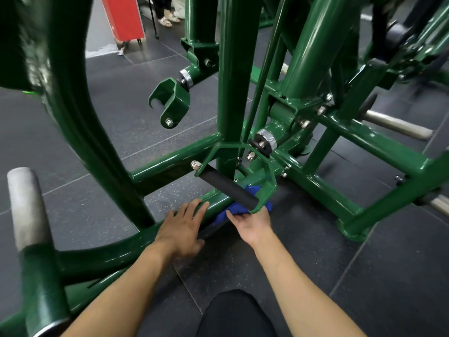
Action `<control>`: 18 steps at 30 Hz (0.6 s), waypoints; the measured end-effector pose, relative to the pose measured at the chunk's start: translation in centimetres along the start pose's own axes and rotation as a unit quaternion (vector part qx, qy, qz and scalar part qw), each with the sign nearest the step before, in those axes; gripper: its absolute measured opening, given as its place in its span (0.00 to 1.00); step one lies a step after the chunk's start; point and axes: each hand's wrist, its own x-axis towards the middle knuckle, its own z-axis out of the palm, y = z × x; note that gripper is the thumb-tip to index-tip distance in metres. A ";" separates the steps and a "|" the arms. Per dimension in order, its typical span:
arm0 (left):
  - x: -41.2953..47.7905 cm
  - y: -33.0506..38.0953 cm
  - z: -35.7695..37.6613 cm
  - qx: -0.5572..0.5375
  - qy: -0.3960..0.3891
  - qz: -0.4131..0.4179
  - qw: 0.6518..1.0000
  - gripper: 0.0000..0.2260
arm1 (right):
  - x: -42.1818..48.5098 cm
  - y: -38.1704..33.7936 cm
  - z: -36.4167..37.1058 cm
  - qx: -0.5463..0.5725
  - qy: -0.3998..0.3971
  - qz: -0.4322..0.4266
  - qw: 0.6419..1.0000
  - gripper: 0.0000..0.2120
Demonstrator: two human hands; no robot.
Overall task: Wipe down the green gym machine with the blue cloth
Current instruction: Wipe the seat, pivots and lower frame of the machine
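The green gym machine [233,93] is tubular metal under smooth, glossy green paint, with a knurled bright-steel knob [266,139] and a dull, scuffed bare-metal weight peg [26,205]. Its black handle grip [228,188] looks matt and rubbery. The blue cloth [234,211] is soft crumpled fabric, and the floor tiles [315,239] are matt, speckled and rubber-like.

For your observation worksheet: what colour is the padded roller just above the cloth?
Black. The roller shows best in the head view, just above the blue cloth.

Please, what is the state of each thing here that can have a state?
blue cloth: bunched, pressed against the low frame bar
right hand: grips the blue cloth
left hand: fingers straight, resting on the low frame bar
weight peg: bare, no plate loaded
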 end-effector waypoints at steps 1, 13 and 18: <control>-0.2 0.1 -0.2 -0.006 -0.002 -0.001 1.000 0.46 | -0.8 -0.6 -0.3 0.009 0.006 0.000 1.000 0.15; -1.0 -1.3 -2.6 -0.231 0.006 -0.027 0.973 0.35 | -9.6 -9.3 0.7 -0.202 -0.141 -0.166 0.955 0.21; -2.9 -2.2 -9.3 -0.430 0.091 -0.076 0.895 0.27 | -10.5 -12.3 3.5 -0.111 -0.144 -0.183 0.966 0.22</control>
